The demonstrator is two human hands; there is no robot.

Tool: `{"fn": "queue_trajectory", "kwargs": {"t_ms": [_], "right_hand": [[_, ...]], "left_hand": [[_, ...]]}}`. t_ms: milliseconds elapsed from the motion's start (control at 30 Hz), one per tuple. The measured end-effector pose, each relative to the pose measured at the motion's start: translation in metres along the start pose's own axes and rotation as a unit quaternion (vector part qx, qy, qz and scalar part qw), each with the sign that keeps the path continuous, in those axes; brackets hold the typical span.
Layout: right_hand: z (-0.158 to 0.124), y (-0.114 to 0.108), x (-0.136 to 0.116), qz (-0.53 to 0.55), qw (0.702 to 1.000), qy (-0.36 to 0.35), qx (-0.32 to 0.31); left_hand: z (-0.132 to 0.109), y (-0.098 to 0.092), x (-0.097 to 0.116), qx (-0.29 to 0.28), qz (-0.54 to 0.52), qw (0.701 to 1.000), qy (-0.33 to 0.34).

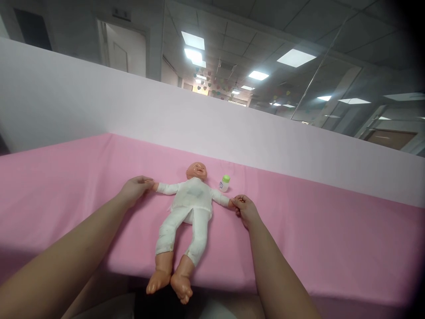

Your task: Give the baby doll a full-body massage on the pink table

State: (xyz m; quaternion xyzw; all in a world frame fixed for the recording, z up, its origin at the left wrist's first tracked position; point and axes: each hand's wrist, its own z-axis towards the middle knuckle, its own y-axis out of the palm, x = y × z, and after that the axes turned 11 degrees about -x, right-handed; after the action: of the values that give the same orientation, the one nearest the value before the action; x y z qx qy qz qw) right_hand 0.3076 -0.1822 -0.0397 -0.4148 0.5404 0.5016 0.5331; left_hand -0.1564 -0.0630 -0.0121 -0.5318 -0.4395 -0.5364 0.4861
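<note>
A baby doll (194, 199) in a white top and white trousers lies on its back, its arms stretched out to both sides. Its bare feet hang past the near edge of the pink padded surface (315, 230). My left hand (137, 189) is closed around the doll's hand on the left, the fingers partly hiding it. On the other side, my right hand (245, 208) pinches the doll's other hand between thumb and fingers. Just above that arm, beside the doll's head, a small clear bottle (224, 183) with a green cap rests on the pink cover.
Behind the pink surface rises a low white wall (199, 119), with glass panels (282, 66) above it. Through the glass show ceiling lights (296, 58) and hanging heart shapes. A white door (125, 48) stands at the back left.
</note>
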Motion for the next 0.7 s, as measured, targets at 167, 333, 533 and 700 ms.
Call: {"fn": "queue_trajectory", "kwargs": {"t_ms": [167,333,533,700], "right_hand": [[0.001,0.0,0.001,-0.008,1.0,0.005,0.015],[0.005,-0.001,0.004,0.006,0.999,0.014,0.038],[0.011,-0.005,0.008,0.053,0.995,0.021,0.08],[0.008,-0.001,0.0,0.094,0.993,0.0,0.075]], "left_hand": [[0.0,0.0,0.0,0.013,0.003,1.0,-0.007],[0.002,0.001,-0.002,0.028,-0.023,0.999,-0.007],[0.008,-0.005,-0.007,0.043,-0.06,0.997,-0.002],[0.002,-0.001,-0.002,0.005,-0.078,0.997,0.01]]}}
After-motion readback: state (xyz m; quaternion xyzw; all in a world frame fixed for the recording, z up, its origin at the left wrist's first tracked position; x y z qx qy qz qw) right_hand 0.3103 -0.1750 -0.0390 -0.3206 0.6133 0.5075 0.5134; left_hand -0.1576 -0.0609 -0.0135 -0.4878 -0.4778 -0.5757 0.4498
